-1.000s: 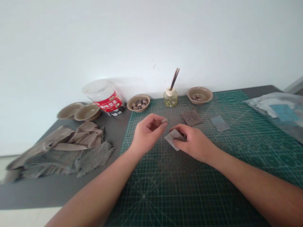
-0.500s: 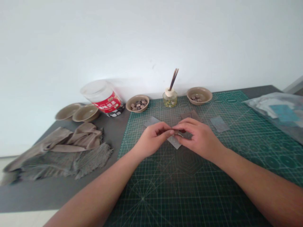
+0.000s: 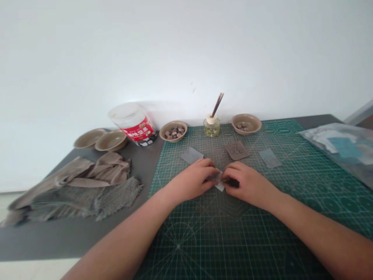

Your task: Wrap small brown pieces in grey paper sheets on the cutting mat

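On the green cutting mat (image 3: 201, 229), a light grey piece of sandpaper (image 3: 220, 186) lies between my hands, partly covered by them. My left hand (image 3: 196, 179) is closed over its left side, with curled fingers pressing it down. At its right edge, my right hand (image 3: 243, 182) is closed in a pinch on a small brownish stone, mostly hidden by the fingers. A brown square of sandpaper (image 3: 237, 150) with a handwritten number lies beyond the hands. Grey sheets lie on either side, one at left (image 3: 191, 154) and one at right (image 3: 269, 158).
Along the wall stand a bowl of small stones (image 3: 162, 135), a reed diffuser (image 3: 211, 126) and a bowl with a few stones (image 3: 256, 127). A red-labelled jar (image 3: 140, 130), two bowls (image 3: 109, 144) and crumpled cloth (image 3: 107, 171) are left. A plastic bag (image 3: 346, 142) lies right.
My hands have come from meeting at the fingertips around the small stone down onto the grey sandpaper. They are now slightly apart, and the brown square shows uncovered.
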